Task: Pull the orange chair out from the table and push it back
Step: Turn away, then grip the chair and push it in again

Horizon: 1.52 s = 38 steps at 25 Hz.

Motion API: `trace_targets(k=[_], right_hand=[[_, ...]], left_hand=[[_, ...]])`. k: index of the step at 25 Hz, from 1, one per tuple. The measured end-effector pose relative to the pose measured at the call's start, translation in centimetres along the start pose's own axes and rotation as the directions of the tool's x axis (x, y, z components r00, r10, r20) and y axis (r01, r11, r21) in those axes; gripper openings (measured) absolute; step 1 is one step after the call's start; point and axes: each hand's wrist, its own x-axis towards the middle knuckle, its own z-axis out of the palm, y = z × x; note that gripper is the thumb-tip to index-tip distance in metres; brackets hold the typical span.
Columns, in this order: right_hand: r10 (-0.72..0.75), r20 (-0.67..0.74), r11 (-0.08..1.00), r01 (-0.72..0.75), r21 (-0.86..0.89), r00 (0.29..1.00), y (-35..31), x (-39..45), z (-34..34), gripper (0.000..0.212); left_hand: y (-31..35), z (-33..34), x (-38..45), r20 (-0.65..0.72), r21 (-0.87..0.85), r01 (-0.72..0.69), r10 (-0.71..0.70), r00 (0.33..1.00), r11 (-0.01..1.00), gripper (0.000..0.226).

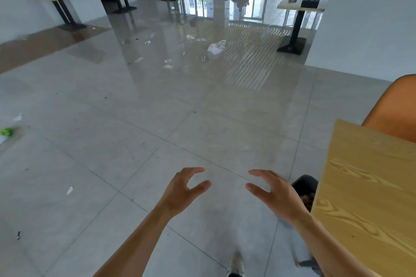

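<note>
Orange chair untouched; hands loosely curled, empty.

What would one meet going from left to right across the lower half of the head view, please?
Green object on the floor → left hand → right hand → wooden table → orange chair at the right edge.

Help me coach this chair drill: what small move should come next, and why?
Probably turn right and reach for the orange chair. Both the left hand and right hand hover open over bare floor, holding nothing, while the chair sits at the far side of the wooden table.
</note>
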Motion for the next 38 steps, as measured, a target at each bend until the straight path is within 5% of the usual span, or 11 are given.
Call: trace_targets(k=[16, 26, 38], right_hand=[[0.145, -0.126, 0.989, -0.148, -0.019, 0.981, 6.0, 24.7, -8.3, 0.051], [0.356, -0.280, 0.932, -0.360, 0.040, 0.892, 8.6, 41.1, -13.3, 0.049], [0.471, -0.390, 0.880, -0.454, 0.141, 0.792, 23.0, 53.6, -28.2, 0.050]], left_hand=[[4.3, 0.0, 32.2, 0.181, -0.002, -0.150, 0.148, 0.972, 0.989, 0.060], [7.7, -1.3, 57.8, 0.409, 0.008, -0.283, 0.255, 0.876, 0.959, 0.055], [21.2, 12.6, 80.4, 0.522, -0.017, -0.398, 0.348, 0.778, 0.917, 0.058]])
